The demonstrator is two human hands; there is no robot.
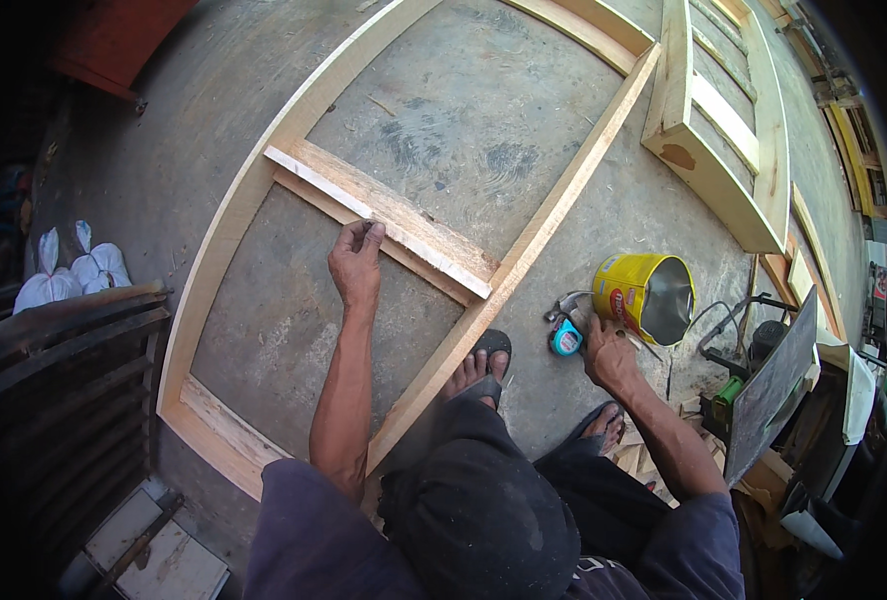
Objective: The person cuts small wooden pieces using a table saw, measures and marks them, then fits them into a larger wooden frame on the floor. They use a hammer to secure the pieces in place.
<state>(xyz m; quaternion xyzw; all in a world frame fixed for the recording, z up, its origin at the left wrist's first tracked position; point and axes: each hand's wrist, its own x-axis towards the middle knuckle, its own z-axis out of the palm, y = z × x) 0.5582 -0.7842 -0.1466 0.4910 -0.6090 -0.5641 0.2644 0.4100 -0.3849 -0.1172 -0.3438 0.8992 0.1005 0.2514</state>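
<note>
My left hand (357, 268) pinches the edge of a pale wooden strip (429, 258) with thumb and fingers. The strip lies along a crosspiece (404, 205) spanning a large wooden frame (564, 190) on the floor. My right hand (611, 355) is low beside a yellow tin (619, 280), its fingers curled; what they grip, if anything, is hidden. Next to those fingers lie a blue tape measure (566, 338) and a metal hammer head (570, 303); the hammer's handle is mostly out of sight.
A second wooden frame (729, 185) stands at the far right. Near my right arm are a dark flat board (779, 385), a green-and-black power tool (729, 390) and wood offcuts. White tied bags (49, 283) and a dark slatted wooden piece (64, 330) are at left. My sandalled feet are beside the frame.
</note>
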